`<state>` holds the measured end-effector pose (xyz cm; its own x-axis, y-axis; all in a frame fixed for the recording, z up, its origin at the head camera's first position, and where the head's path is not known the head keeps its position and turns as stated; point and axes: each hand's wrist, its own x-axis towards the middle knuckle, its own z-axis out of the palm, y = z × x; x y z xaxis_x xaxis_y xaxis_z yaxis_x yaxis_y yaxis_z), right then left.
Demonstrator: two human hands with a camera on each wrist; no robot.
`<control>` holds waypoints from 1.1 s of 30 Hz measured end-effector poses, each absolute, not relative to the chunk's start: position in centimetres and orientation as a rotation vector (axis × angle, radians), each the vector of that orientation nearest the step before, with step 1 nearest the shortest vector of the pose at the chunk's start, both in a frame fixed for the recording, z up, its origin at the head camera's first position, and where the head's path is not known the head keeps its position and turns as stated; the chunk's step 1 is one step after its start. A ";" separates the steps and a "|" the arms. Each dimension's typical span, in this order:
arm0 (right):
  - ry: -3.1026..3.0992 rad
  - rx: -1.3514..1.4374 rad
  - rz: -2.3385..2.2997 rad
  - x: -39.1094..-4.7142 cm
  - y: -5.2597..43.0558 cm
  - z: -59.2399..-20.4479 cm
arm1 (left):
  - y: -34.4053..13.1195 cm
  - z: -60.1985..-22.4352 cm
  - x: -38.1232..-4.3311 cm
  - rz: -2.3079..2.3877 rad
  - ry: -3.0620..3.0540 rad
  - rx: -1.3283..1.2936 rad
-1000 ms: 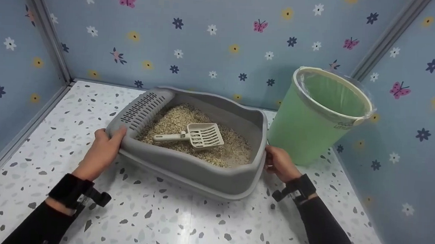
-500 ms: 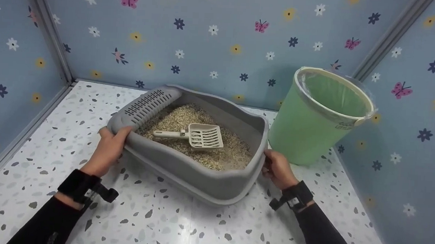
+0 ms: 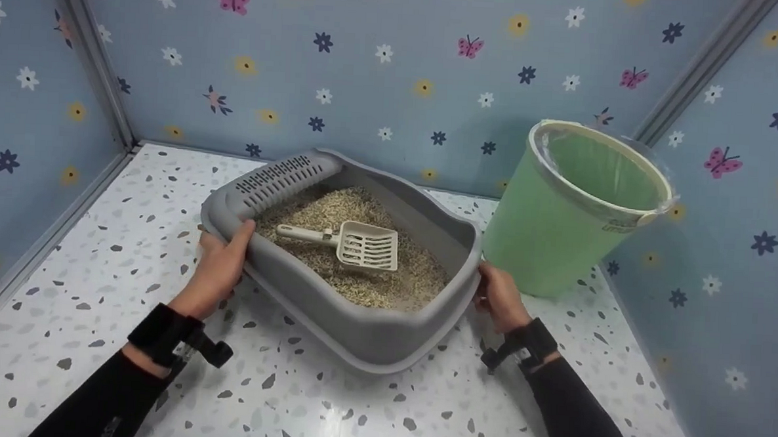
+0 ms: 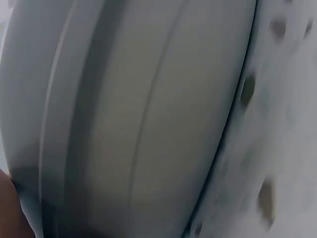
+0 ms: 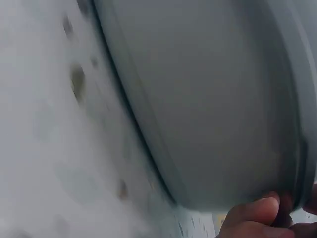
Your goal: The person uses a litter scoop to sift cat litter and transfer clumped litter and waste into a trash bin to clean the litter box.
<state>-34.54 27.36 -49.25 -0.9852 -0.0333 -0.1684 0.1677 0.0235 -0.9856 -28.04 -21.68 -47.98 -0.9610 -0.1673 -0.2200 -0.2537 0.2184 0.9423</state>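
Note:
A grey litter box (image 3: 358,332) stands on the speckled surface, turned at an angle, with its perforated step at the far left. Tan granular litter (image 3: 343,207) fills its floor. On the litter lies a beige slotted litter scoop (image 3: 368,246), its handle pointing left. My left hand (image 3: 216,270) grips the near left rim, thumb on top and fingers hidden underneath. At the right end, my right hand (image 3: 500,295) holds the rim; its curled fingertips (image 5: 252,210) show under the lip in the right wrist view. The box's outer wall (image 4: 148,109) fills most of the left wrist view.
A green bin (image 3: 540,225) with a clear liner stands just right of the box, near my right hand. Blue flowered panels (image 3: 382,80) close off the back and both sides. White speckled surface (image 3: 289,404) lies in front of the box.
The litter box has turned counterclockwise, its near right corner swinging toward me and to the left. My left hand has moved right with the rim; the right hand has shifted only slightly.

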 end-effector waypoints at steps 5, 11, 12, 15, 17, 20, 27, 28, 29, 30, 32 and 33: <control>2.214 0.078 -2.105 -36.9 27.1 -49.3 | -20.5 -47.8 -27.2 1.887 2.388 -0.407; 2.196 -0.029 -2.157 -35.7 27.3 -49.9 | -21.0 -47.9 -29.1 1.902 2.419 -0.413; 2.188 -0.043 -2.162 -35.3 27.3 -50.0 | -21.2 -47.9 -29.6 1.910 2.424 -0.410; 2.169 -0.086 -2.160 -33.9 27.1 -50.2 | -21.9 -48.0 -30.9 1.924 2.430 -0.398; 2.165 -0.120 -2.135 -32.9 27.0 -50.3 | -22.4 -48.1 -31.8 1.917 2.430 -0.368; 2.170 -0.151 -2.081 -31.7 26.9 -50.3 | -23.0 -48.1 -32.9 1.916 2.418 -0.327; 2.318 -0.161 -1.853 -33.2 26.6 -49.1 | -21.7 -47.6 -29.9 1.926 2.388 -0.311; 2.330 -0.178 -1.840 -33.9 26.6 -49.0 | -21.2 -47.5 -29.1 1.927 2.386 -0.313; 2.342 -0.195 -1.832 -34.4 26.6 -48.9 | -20.6 -47.4 -28.3 1.931 2.386 -0.310; 2.347 -0.217 -1.833 -35.0 26.5 -48.9 | -20.0 -47.3 -27.6 1.940 2.387 -0.297; 2.333 -0.243 -1.860 -35.8 26.5 -49.0 | -18.9 -47.1 -26.4 1.957 2.386 -0.261; 2.324 -0.245 -1.880 -36.0 26.5 -49.1 | -18.4 -47.0 -26.0 1.967 2.381 -0.250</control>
<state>-36.04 26.48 -49.14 -0.9767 -0.2146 -0.0079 -0.0370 0.2047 -0.9781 -25.96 -18.41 -47.04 -0.9861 -0.0968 -0.1354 -0.1512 0.1814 0.9717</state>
